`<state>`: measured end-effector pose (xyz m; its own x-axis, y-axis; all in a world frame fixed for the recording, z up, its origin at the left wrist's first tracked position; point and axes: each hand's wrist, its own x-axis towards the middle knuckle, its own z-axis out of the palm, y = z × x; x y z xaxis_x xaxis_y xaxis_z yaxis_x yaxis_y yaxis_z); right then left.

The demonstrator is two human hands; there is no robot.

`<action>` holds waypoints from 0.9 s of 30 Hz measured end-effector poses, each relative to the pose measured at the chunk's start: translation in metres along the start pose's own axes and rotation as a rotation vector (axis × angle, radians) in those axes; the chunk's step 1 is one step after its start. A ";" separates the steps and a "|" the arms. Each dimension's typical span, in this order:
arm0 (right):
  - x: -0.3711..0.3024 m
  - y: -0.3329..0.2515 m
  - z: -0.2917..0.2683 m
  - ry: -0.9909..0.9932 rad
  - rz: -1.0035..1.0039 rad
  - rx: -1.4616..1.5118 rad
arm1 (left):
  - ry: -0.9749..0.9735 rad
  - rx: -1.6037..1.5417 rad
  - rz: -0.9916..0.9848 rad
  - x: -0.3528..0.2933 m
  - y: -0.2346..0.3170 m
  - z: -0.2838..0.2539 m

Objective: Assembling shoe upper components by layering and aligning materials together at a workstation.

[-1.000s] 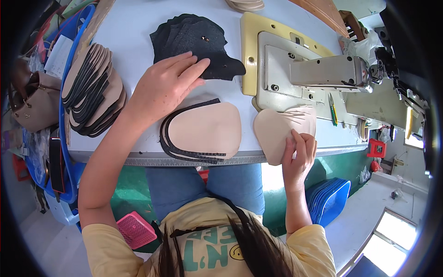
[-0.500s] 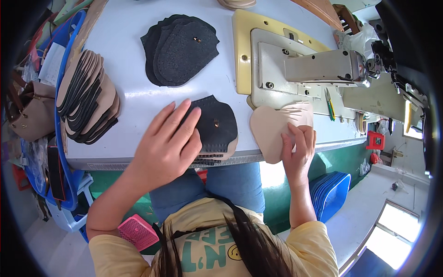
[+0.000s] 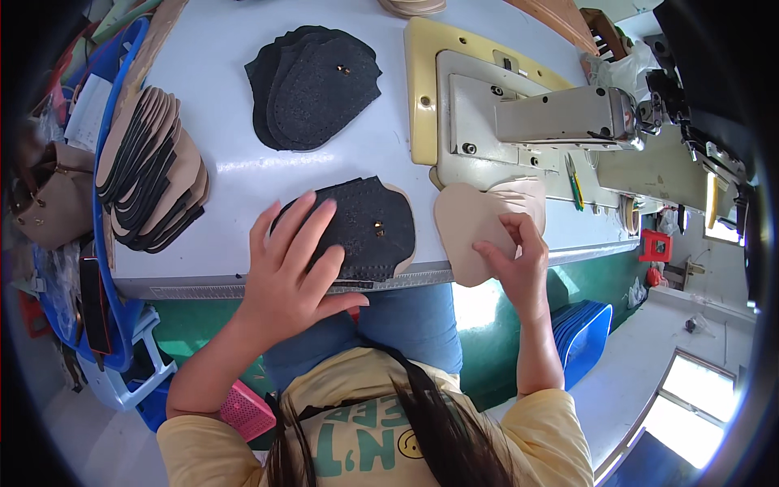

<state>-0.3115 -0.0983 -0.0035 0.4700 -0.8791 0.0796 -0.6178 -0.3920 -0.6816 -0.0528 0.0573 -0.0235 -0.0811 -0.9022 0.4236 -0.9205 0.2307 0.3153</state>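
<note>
My left hand (image 3: pixel 292 276) is open, its spread fingers resting over the left part of a black leather-like panel (image 3: pixel 365 215). That panel lies rough side up near the table's front edge, with a small gold metal fitting on it. A beige edge shows from under its right side. My right hand (image 3: pixel 521 264) pinches a rounded beige panel (image 3: pixel 466 231) by its right edge, thumb on top and fingers partly hidden. Behind it, more beige panels (image 3: pixel 519 195) lie fanned out. Farther back sits a pile of black panels (image 3: pixel 320 89) with another gold fitting on top.
A sewing machine (image 3: pixel 560 114) occupies the right of the table, with yellow-green thread snips (image 3: pixel 574 183) beside it. At left stands a fanned stack of beige and black panels (image 3: pixel 154 170). A metal ruler (image 3: pixel 203 290) runs along the front edge. Blue baskets (image 3: pixel 580 341) stand below right.
The black panel at the front has turned from its smooth side to its rough side. My left fingers have spread apart. My right hand has shifted slightly left with the top beige panel.
</note>
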 end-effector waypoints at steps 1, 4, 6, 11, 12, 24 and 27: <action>0.002 0.001 -0.003 -0.006 -0.005 0.004 | 0.124 0.000 -0.017 -0.015 0.002 0.006; 0.002 0.002 -0.011 -0.172 -0.052 -0.210 | 0.210 0.038 -0.056 -0.036 0.005 0.016; -0.002 -0.007 -0.012 -0.253 -0.171 -0.090 | 0.193 0.095 -0.067 -0.044 0.008 0.021; 0.000 -0.025 -0.042 -0.748 -0.250 0.290 | 0.235 0.064 -0.104 -0.053 0.008 0.025; 0.003 -0.024 -0.042 -0.769 -0.235 0.292 | 0.240 0.085 -0.107 -0.055 0.008 0.026; 0.036 -0.055 0.028 -0.473 0.179 0.753 | 0.296 0.055 -0.131 -0.059 0.010 0.031; 0.045 -0.061 0.032 -0.550 0.209 0.742 | 0.342 0.036 -0.132 -0.059 0.010 0.033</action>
<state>-0.2327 -0.1051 0.0182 0.7434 -0.5868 -0.3210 -0.2529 0.1977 -0.9471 -0.0700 0.1005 -0.0730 0.1665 -0.7481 0.6424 -0.9279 0.1015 0.3588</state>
